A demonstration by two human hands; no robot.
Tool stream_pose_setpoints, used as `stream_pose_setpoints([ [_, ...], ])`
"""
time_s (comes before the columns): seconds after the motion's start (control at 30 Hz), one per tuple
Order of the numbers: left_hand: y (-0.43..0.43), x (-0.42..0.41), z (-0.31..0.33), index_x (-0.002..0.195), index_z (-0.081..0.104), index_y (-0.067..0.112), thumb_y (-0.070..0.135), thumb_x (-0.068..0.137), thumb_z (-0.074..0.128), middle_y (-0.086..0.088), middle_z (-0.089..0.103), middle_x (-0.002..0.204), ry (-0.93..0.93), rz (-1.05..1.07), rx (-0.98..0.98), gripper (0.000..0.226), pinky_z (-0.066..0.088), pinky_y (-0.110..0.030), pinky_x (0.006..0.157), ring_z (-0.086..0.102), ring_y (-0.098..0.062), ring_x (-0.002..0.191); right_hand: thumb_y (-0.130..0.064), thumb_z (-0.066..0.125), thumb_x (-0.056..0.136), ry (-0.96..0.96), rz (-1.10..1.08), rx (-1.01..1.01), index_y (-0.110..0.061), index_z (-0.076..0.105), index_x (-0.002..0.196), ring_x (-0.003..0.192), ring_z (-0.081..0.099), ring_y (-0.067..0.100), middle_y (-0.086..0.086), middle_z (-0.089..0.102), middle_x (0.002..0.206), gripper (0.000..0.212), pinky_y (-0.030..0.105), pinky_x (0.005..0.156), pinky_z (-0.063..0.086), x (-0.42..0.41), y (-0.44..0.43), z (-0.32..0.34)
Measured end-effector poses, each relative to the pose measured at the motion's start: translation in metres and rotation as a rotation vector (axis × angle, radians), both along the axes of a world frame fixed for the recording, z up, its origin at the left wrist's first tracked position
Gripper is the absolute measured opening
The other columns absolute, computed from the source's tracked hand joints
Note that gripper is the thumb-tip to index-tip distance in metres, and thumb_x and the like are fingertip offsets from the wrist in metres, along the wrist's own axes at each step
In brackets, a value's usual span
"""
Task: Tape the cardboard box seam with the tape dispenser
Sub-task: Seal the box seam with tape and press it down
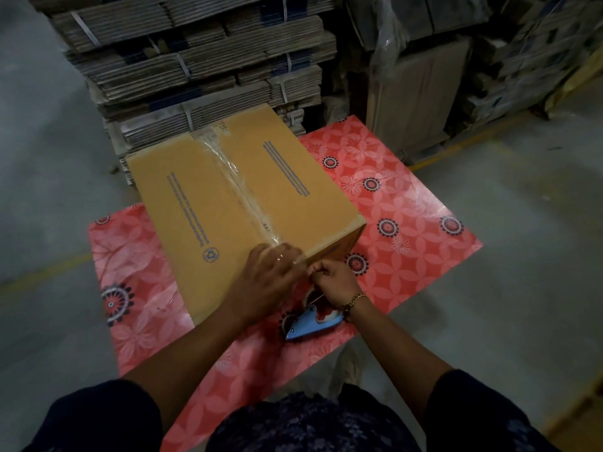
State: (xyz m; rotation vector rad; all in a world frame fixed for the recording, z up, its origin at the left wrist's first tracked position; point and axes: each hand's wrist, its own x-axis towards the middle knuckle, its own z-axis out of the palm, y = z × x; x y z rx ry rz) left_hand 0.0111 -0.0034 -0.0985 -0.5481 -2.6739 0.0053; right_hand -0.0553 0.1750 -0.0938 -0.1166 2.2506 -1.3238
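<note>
A closed brown cardboard box [228, 197] carries clear tape along its top seam [235, 181]; the blue tape dispenser [310, 322] lies beside its near corner.

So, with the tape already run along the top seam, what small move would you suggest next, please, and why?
Probably press the tape end down over the box's near edge. Clear tape already covers the seam of the box, the left hand lies flat at that edge, the right hand pinches something there, and the tape dispenser lies on the red mat.

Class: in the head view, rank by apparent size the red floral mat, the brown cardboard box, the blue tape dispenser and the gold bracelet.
1. Red floral mat
2. Brown cardboard box
3. Blue tape dispenser, partly hidden by the wrist
4. Gold bracelet
</note>
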Motion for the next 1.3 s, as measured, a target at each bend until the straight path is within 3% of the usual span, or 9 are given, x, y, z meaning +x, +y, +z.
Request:
stream_pose_setpoints([
  [0.27, -0.001, 0.001, -0.003, 0.101, 0.064, 0.016, 0.010, 0.094, 0.058, -0.011, 0.068, 0.120, 0.071, -0.117, 0.015, 0.011, 0.047, -0.049, 0.095, 0.053, -0.032, 0.122, -0.014, 0.065, 0.090, 0.044, -0.021, 0.014, -0.007, 0.072, 0.084, 0.068, 0.058, 0.014, 0.001, 0.067, 0.077, 0.011, 0.028, 0.065, 0.046, 0.000, -0.006, -0.011],
  [0.53, 0.001, -0.001, 0.001, 0.100, 0.067, 0.015, 0.013, 0.071, 0.059, -0.013, 0.066, 0.120, -0.100, -0.040, 0.007, 0.030, 0.048, -0.049, 0.096, 0.057, -0.037, 0.120, -0.016, 0.067, 0.088, 0.124, -0.132, 0.023, -0.009, 0.068, 0.074, 0.062, 0.059, 0.019, 0.002, 0.066, 0.066, 0.015, 0.040, 0.062, 0.051, 0.008, -0.016, -0.025],
  [0.77, 0.002, -0.002, 0.001, 0.104, 0.070, 0.013, 0.039, 0.084, 0.062, -0.012, 0.064, 0.123, -0.214, 0.026, -0.054, 0.034, 0.047, -0.051, 0.094, 0.056, -0.037, 0.116, -0.022, 0.068, 0.088, 0.142, -0.128, 0.029, -0.012, 0.068, 0.074, 0.067, 0.065, 0.023, 0.003, 0.071, 0.070, 0.017, 0.041, 0.063, 0.051, 0.007, -0.016, -0.027],
  [0.87, -0.001, -0.003, 0.005, 0.094, 0.072, 0.014, 0.044, 0.086, 0.063, -0.011, 0.065, 0.116, -0.223, 0.021, 0.022, 0.032, 0.046, -0.047, 0.094, 0.057, -0.035, 0.113, -0.023, 0.064, 0.087, 0.161, -0.018, 0.195, -0.018, 0.063, 0.071, 0.068, 0.065, 0.026, 0.005, 0.072, 0.073, 0.016, 0.034, 0.059, 0.046, 0.000, -0.011, -0.025],
  [0.93, -0.002, 0.002, 0.009, 0.094, 0.070, 0.015, 0.046, 0.090, 0.063, -0.010, 0.065, 0.110, -0.214, 0.042, 0.143, 0.032, 0.048, -0.044, 0.092, 0.059, -0.033, 0.108, -0.025, 0.058, 0.085, 0.227, 0.086, 0.384, -0.020, 0.065, 0.078, 0.074, 0.067, 0.030, 0.007, 0.074, 0.080, 0.011, 0.033, 0.060, 0.047, -0.003, 0.001, -0.022],
  [1.0, 0.001, 0.007, 0.012, 0.104, 0.067, 0.014, 0.047, 0.093, 0.060, -0.011, 0.065, 0.114, -0.191, 0.123, 0.229, 0.035, 0.049, -0.044, 0.094, 0.060, -0.032, 0.111, -0.026, 0.054, 0.081, 0.386, 0.180, 0.376, -0.021, 0.066, 0.083, 0.079, 0.066, 0.030, 0.004, 0.073, 0.084, 0.013, 0.037, 0.064, 0.051, -0.006, 0.014, -0.015],
  [1.1, 0.010, 0.006, 0.014, 0.136, 0.058, 0.015, 0.059, 0.100, 0.041, -0.012, 0.058, 0.144, -0.258, 0.393, 0.182, 0.060, 0.040, -0.052, 0.111, 0.051, -0.033, 0.136, -0.034, 0.055, 0.083, 0.744, 0.342, 0.327, -0.024, 0.063, 0.093, 0.091, 0.058, 0.025, -0.001, 0.066, 0.094, 0.017, 0.041, 0.074, 0.048, -0.021, 0.023, 0.008],
  [1.2, 0.018, 0.003, 0.010, 0.155, 0.038, 0.022, 0.065, 0.101, 0.016, -0.009, 0.038, 0.163, -0.430, 0.546, 0.093, 0.072, 0.031, -0.059, 0.117, 0.035, -0.032, 0.150, -0.045, 0.057, 0.084, 0.941, 0.523, 0.378, -0.022, 0.058, 0.124, 0.118, 0.054, 0.024, 0.002, 0.060, 0.128, 0.046, 0.042, 0.091, 0.046, -0.048, 0.024, 0.024],
  [1.3, 0.019, -0.002, 0.008, 0.154, 0.039, 0.022, 0.062, 0.102, 0.008, -0.010, 0.042, 0.161, -0.465, 0.587, 0.077, 0.072, 0.037, -0.060, 0.114, 0.041, -0.033, 0.147, -0.059, 0.046, 0.089, 0.953, 0.801, 0.495, -0.019, 0.036, 0.149, 0.147, 0.030, 0.026, 0.005, 0.034, 0.160, 0.073, 0.046, 0.113, 0.032, -0.081, 0.019, 0.028],
])
